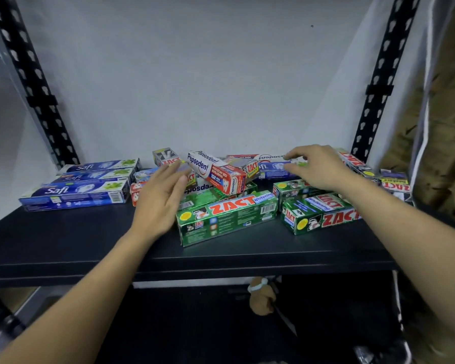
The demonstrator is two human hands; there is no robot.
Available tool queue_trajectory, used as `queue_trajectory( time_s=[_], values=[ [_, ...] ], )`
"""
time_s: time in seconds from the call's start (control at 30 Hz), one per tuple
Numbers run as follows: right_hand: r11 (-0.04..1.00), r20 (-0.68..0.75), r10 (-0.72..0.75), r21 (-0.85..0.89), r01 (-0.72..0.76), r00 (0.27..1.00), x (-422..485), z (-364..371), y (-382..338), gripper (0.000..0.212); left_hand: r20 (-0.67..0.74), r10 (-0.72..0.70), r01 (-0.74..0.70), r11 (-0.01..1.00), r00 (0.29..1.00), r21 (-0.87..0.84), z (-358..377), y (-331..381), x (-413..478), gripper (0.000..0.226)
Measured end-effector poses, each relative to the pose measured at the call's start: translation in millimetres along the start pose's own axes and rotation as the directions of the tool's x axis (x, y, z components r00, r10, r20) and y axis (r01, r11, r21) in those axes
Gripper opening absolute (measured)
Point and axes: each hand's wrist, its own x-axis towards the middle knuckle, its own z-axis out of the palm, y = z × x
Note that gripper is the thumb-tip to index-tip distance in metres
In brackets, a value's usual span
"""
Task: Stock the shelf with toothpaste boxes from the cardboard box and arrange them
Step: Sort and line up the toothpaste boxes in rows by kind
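Left of the left hand [160,198]: three blue boxes [74,191], each "Safi". Between it and the right hand [318,166]: red-white box [216,172], "Pepsodent", "PENCEGAH GIGI BERLUBANG", "10X". Just right of the left hand: green box [226,216], "ZACT Whitening". Below the right hand: second green box [318,214], "ZACT", with "Whitening" upside down. Beyond the left fingertips: grey box [166,158], "ZACT". Right of the right hand: dark box [394,185], "ZACT" upside down.
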Motion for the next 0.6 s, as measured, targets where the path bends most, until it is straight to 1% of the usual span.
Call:
queue_trajectory(
  time_s=[0.1,0.2,0.3,0.4,0.5,0.6],
  values=[
    [1.0,0.076,0.012,0.003,-0.012,0.997,24.4,0.7,14.7,0.032,-0.011,0.0,0.0,1.0,1.0,0.014,1.0,-1.3,2.5,0.046],
    [0.996,0.125,0.07,0.047,-0.076,0.99,44.5,8.7,32.0,0.036,-0.009,-0.02,0.021,1.0,1.0,0.017,2.2,-2.1,2.7,0.049],
    [0.992,0.18,0.108,0.04,-0.117,0.978,57.8,15.0,43.7,0.041,0.007,-0.041,0.041,0.999,0.999,0.02,2.6,-1.0,3.7,0.052],
    [0.993,0.202,0.112,0.014,-0.117,0.973,66.8,15.1,48.0,0.045,0.007,-0.049,0.049,0.998,0.999,0.037,1.5,0.6,4.1,0.052],
    [0.994,0.222,0.113,-0.019,-0.112,0.969,69.6,15.5,53.5,0.054,-0.017,-0.038,0.039,0.999,0.999,0.033,0.0,1.5,4.6,0.051],
    [0.991,0.29,0.13,-0.031,-0.127,0.948,69.6,13.5,55.9,0.063,-0.022,-0.04,0.04,0.999,0.999,0.021,-0.4,1.9,5.0,0.052]
  ],
)
